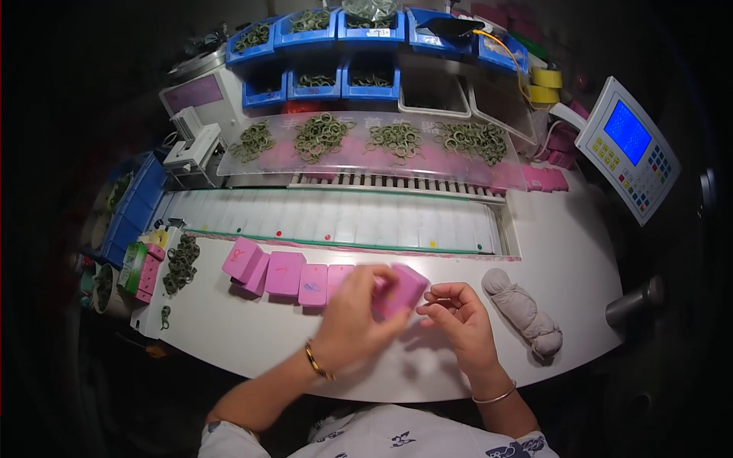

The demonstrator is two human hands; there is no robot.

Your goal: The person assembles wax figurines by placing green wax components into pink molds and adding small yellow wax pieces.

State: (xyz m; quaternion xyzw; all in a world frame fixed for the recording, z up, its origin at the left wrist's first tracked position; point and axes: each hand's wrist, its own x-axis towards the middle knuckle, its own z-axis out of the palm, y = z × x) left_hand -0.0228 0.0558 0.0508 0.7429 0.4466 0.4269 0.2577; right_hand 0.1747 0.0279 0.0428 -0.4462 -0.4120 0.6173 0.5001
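My left hand [353, 320], blurred by motion, is closed round a pink block [406, 288] that it holds tilted above the white table. Just right of that block is my right hand [463, 320], its fingers loosely curled and the thumb a little apart from them; I see nothing held there. Left of my hands, several more pink blocks stand in a row, among them a block with a blue mark [312, 285], a plain one [285, 275] and a leaning one [241, 259] with a red mark. The blocks behind my left hand are partly hidden.
A grey cloth bundle [523, 313] lies right of my hands, near a metal cylinder [635, 302]. Green rings [324, 136] lie in heaps on a clear sheet behind a long white tray [336, 217]. Blue bins [309, 30] line the back; a keypad display [630, 145] stands right.
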